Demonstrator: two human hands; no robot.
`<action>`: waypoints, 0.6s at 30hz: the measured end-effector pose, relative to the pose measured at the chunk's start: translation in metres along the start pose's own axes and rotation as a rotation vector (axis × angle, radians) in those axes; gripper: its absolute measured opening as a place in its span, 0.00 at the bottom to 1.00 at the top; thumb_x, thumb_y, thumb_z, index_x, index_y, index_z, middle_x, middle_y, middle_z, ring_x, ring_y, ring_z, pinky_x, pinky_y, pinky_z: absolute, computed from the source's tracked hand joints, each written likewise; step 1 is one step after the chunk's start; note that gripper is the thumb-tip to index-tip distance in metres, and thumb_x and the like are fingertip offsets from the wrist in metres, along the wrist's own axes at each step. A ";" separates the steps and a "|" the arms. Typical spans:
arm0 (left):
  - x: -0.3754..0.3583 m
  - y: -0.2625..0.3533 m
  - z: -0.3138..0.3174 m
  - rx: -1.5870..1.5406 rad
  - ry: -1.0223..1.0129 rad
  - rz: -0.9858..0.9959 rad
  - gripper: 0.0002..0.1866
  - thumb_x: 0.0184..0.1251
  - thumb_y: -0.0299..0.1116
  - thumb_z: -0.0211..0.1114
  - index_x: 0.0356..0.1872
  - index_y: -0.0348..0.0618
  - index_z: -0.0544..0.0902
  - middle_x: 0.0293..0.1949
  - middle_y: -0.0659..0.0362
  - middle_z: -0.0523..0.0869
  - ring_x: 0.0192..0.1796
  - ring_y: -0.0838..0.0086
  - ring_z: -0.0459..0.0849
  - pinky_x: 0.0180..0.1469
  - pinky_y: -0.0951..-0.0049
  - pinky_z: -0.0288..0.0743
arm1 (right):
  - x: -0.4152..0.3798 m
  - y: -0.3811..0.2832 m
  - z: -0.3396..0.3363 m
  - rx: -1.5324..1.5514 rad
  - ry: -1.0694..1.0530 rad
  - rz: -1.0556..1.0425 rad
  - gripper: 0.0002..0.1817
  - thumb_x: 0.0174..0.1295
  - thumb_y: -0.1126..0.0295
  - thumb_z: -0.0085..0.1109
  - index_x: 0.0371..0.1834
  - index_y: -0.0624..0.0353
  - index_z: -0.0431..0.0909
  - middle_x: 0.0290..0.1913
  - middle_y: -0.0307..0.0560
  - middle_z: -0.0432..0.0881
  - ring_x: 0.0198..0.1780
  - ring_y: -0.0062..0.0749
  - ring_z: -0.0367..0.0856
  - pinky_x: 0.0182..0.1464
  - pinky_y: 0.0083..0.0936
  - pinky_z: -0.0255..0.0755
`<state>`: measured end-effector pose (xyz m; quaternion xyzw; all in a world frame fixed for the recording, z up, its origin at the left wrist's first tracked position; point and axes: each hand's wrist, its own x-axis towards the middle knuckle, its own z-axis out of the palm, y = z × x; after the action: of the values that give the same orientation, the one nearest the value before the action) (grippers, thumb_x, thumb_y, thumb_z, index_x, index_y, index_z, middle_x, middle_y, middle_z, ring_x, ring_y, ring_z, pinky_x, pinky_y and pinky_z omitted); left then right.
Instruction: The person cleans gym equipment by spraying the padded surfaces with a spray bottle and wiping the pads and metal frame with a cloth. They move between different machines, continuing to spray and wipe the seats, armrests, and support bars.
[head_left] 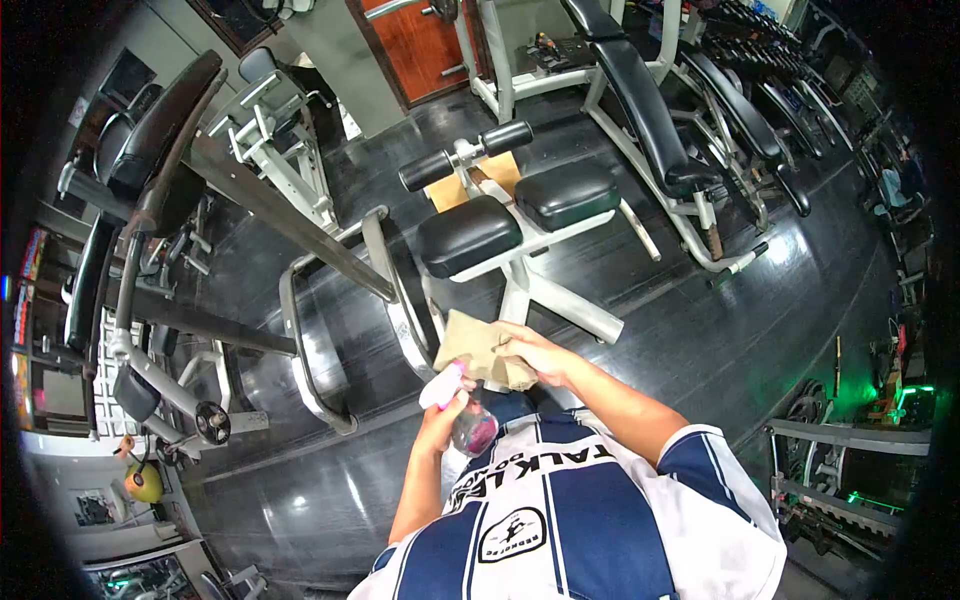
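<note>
My left hand (441,420) is closed around a clear spray bottle (474,432) with a white and pink spray head and pink liquid low inside. A folded beige cloth (472,347) is gripped in my right hand (533,353), just above and beside the spray head. Both hands are close together in front of my chest. Beyond them stands a bench with two black pads, the left pad (470,236) and the right pad (568,194), on a white metal frame. Two black rollers (426,171) sit behind the pads. Neither hand touches the bench.
A large machine with dark bars (290,225) and curved metal feet (318,375) stands at the left. Black inclined benches (650,120) are at the upper right, near dumbbell racks. A metal rack (850,435) is at the lower right. An orange-brown door (420,50) is at the back.
</note>
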<state>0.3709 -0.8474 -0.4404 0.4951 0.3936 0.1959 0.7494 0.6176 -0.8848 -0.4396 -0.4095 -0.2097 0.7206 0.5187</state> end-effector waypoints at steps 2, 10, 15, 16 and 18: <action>-0.002 -0.020 0.016 -0.211 -0.072 0.078 0.22 0.72 0.42 0.64 0.60 0.40 0.76 0.46 0.60 0.84 0.37 0.71 0.84 0.51 0.62 0.79 | -0.028 0.000 -0.002 0.065 -0.119 -0.018 0.27 0.67 0.70 0.55 0.70 0.59 0.67 0.54 0.41 0.80 0.57 0.26 0.77 0.57 0.23 0.74; -0.043 -0.024 0.132 0.090 -0.017 0.104 0.26 0.69 0.29 0.65 0.68 0.38 0.73 0.52 0.57 0.83 0.43 0.76 0.82 0.43 0.73 0.81 | -0.145 0.047 -0.071 -0.189 0.051 -0.123 0.12 0.67 0.76 0.53 0.52 0.58 0.76 0.46 0.32 0.78 0.49 0.16 0.75 0.52 0.18 0.68; -0.054 -0.035 0.173 0.163 -0.043 0.097 0.28 0.70 0.30 0.65 0.69 0.37 0.71 0.56 0.55 0.83 0.45 0.77 0.81 0.44 0.73 0.81 | -0.188 0.084 -0.097 -0.234 0.214 -0.166 0.09 0.71 0.70 0.56 0.51 0.56 0.76 0.41 0.32 0.78 0.44 0.16 0.75 0.48 0.18 0.69; -0.053 -0.038 0.178 0.163 -0.044 0.097 0.28 0.70 0.30 0.65 0.69 0.37 0.71 0.56 0.55 0.83 0.45 0.77 0.81 0.44 0.73 0.81 | -0.191 0.092 -0.103 -0.284 0.333 -0.263 0.07 0.72 0.68 0.57 0.49 0.54 0.76 0.38 0.31 0.76 0.42 0.16 0.73 0.46 0.17 0.68; -0.050 -0.041 0.182 0.286 -0.032 0.109 0.28 0.70 0.30 0.66 0.69 0.37 0.71 0.53 0.57 0.84 0.43 0.78 0.80 0.44 0.74 0.80 | -0.198 0.098 -0.119 -0.440 0.402 -0.248 0.08 0.73 0.68 0.56 0.51 0.55 0.76 0.39 0.32 0.77 0.43 0.18 0.75 0.47 0.17 0.70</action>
<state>0.4795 -1.0064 -0.4212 0.6203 0.3783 0.1703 0.6657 0.6825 -1.1178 -0.5053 -0.6173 -0.3019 0.4940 0.5327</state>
